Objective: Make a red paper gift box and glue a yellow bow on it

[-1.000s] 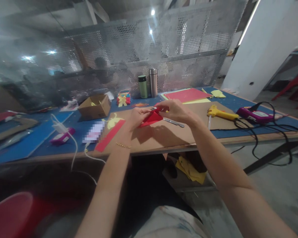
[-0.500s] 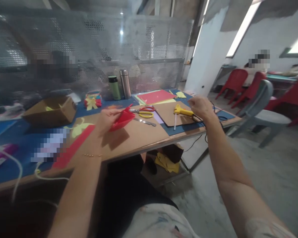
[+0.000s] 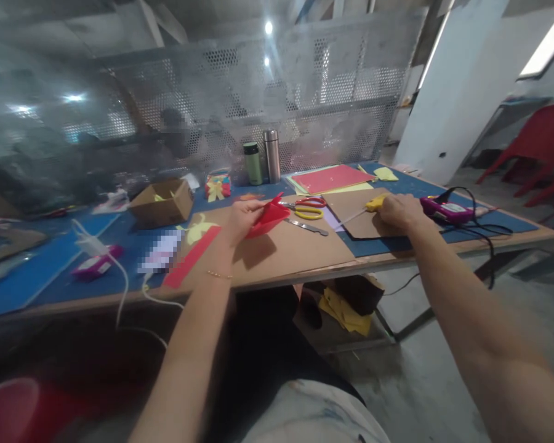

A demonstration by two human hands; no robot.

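Observation:
Between the thumb and fingers of my left hand (image 3: 245,220) is a folded piece of red paper (image 3: 271,218), held just above a brown cardboard sheet (image 3: 300,249). My right hand (image 3: 401,212) is closed around a yellow hot glue gun (image 3: 373,203), whose glue stick points left over a smaller cardboard piece (image 3: 351,216). Scissors (image 3: 311,208) with red and yellow handles lie to the right of the red paper. A metal blade (image 3: 308,228) rests just in front of them. A red paper strip (image 3: 191,257) lies left of my left wrist.
Red and yellow paper sheets (image 3: 335,178) lie at the back. A green bottle (image 3: 252,163) and a steel flask (image 3: 272,157) stand by the mesh panel. An open cardboard box (image 3: 161,206) sits at left. A purple power strip (image 3: 447,211) with black cords lies at right.
My right hand has come down onto the glue gun and gripped it; the gun has turned. My left hand still holds the red paper. The camera view has swung left.

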